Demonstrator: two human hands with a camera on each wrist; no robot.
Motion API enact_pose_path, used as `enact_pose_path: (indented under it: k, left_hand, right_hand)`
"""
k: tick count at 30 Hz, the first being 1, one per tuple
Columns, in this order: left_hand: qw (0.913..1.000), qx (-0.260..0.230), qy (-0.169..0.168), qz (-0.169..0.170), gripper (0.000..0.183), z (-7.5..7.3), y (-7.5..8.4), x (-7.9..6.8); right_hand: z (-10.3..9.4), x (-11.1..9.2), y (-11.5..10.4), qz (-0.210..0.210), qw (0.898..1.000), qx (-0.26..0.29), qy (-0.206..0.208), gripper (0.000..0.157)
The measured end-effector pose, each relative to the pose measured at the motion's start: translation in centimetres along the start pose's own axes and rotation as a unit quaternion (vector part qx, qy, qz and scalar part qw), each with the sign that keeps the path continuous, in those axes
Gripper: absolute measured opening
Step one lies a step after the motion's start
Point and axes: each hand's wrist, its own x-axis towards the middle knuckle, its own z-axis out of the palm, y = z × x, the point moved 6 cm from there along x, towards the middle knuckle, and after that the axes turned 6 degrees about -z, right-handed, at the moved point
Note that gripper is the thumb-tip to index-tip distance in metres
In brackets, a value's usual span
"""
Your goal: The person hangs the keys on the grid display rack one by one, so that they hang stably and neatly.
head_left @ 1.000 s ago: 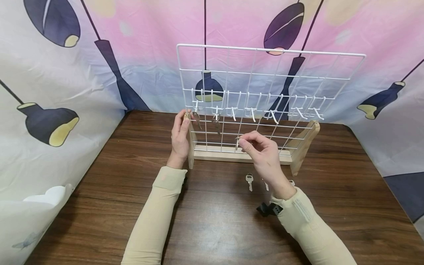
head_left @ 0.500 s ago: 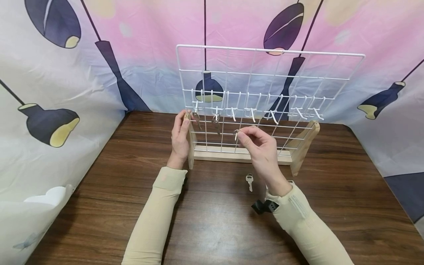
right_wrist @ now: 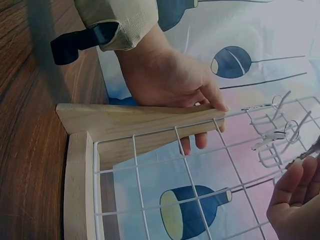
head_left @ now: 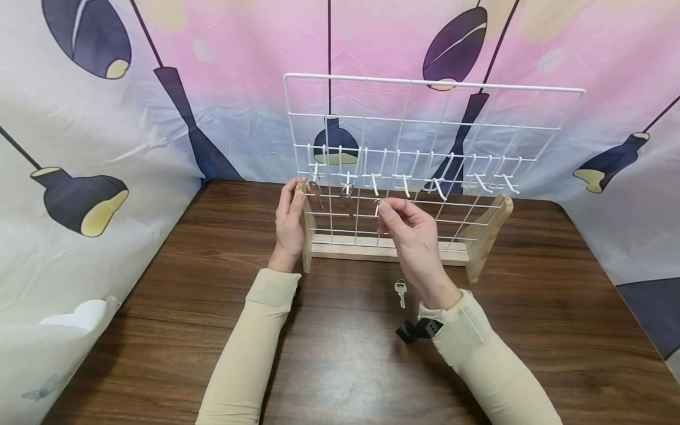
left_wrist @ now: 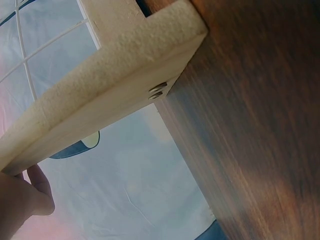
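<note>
My left hand grips the wooden side support of a white wire grid rack, thumb in front and fingers behind. Between thumb and forefinger, my right hand pinches a small key on a ring, mostly covered by the fingertips. It is held just below the third hook from the left. Two keys hang by rings from the first two hooks: one key at the far left, another key beside it. A silver key lies on the table below my right hand.
Several white hooks without keys stick out toward me on the right part of the grid. A wooden crossbar and right support stand on the brown table. A printed cloth hangs close behind.
My right hand has risen and shifted a little left with the key, toward the third hook. Its forearm now covers the other table keys. The left hand has kept its grip.
</note>
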Motion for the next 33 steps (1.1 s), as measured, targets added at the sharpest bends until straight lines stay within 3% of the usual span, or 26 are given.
enact_pose_path:
  k: [15,33]
  left_hand:
    - [0.9999,0.012,-0.008,0.006,0.041,0.0,0.12,0.06]
    - [1.0,-0.005,-0.001,0.001,0.036,0.23,0.34,-0.11]
  right_hand:
    - [0.58,0.51,0.0,0.002,1.0,0.008,0.013,0.011]
    - [0.39,0.4,0.45,0.027,0.999,-0.002,0.027,0.015]
